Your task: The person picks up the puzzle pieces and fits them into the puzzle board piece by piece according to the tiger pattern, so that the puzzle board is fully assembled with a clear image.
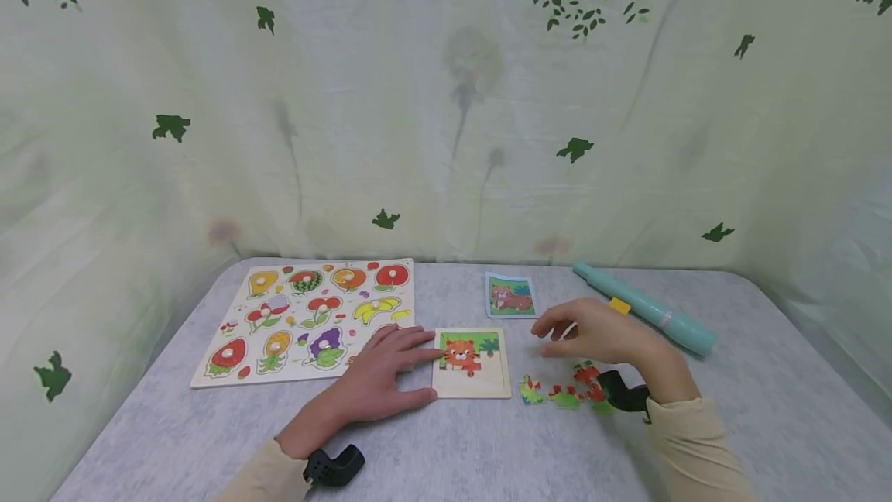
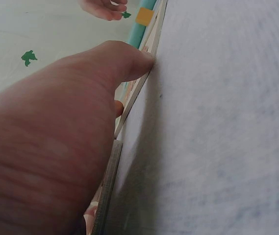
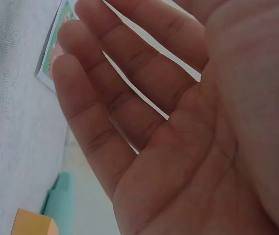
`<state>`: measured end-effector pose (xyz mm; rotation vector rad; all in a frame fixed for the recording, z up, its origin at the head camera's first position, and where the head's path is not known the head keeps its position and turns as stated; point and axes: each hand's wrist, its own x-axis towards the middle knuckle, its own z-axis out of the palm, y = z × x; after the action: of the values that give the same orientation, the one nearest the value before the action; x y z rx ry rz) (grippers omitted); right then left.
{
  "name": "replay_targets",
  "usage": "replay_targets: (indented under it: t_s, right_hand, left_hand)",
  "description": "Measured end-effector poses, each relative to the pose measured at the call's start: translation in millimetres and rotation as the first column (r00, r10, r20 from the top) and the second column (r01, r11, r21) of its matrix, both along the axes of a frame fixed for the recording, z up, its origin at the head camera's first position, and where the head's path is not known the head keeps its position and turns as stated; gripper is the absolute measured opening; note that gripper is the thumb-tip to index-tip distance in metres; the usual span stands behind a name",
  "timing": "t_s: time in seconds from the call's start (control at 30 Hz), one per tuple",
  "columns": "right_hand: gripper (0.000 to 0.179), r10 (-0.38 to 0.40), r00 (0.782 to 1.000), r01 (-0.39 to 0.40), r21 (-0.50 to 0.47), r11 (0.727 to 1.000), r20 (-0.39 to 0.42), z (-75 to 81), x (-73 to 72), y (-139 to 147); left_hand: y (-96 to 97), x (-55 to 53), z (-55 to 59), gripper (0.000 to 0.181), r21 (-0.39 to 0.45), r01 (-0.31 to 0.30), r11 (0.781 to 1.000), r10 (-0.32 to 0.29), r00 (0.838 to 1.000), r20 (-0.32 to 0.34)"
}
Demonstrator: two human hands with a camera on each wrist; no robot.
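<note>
The head view looks forward and down from above the table (image 1: 446,448), taking in both hands, the small puzzle board (image 1: 471,363) and the teal tube (image 1: 644,307). The left wrist view sits very low beside the left hand (image 2: 46,147), looking along that board's edge (image 2: 134,95) toward the tube (image 2: 138,30). The right wrist view faces the right palm (image 3: 178,122) closely. All 3 views share the tube (image 3: 61,198).

a small puzzle tray (image 1: 471,386) is set at the middle of the table (image 1: 432,455), with a large peg board (image 1: 307,320) to its left and loose pieces (image 1: 564,393) to its right. behind the tray a picture card (image 1: 511,294) is laid, and a tube (image 1: 648,308) is placed to the right of that card.
</note>
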<state>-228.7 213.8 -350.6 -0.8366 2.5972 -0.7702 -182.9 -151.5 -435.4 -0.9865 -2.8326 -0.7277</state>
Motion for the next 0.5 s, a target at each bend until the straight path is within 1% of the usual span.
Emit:
replay_targets:
  t_s: [0.03,0.27,0.5]
  right_hand:
    - [0.030,-0.010,1.000,0.010,0.003,1.000,0.010,-0.5,-0.6,1.4]
    - [0.027,-0.013,0.999,0.013,0.003,1.000,0.047,-2.9,-2.7,9.5]
    - [0.029,-0.011,0.998,0.010,0.004,1.000,0.059,-6.5,-3.5,17.4]
  left_hand:
    - [0.0,0.1,0.0,0.057,0.000,-0.002,1.000,0.002,1.000,0.001]
    - [0.1,0.2,-0.5,0.058,-0.003,-0.010,1.000,0.010,1.000,0.004]
    - [0.7,-0.9,-0.5,0.057,-0.009,-0.012,1.000,0.012,1.000,0.004]
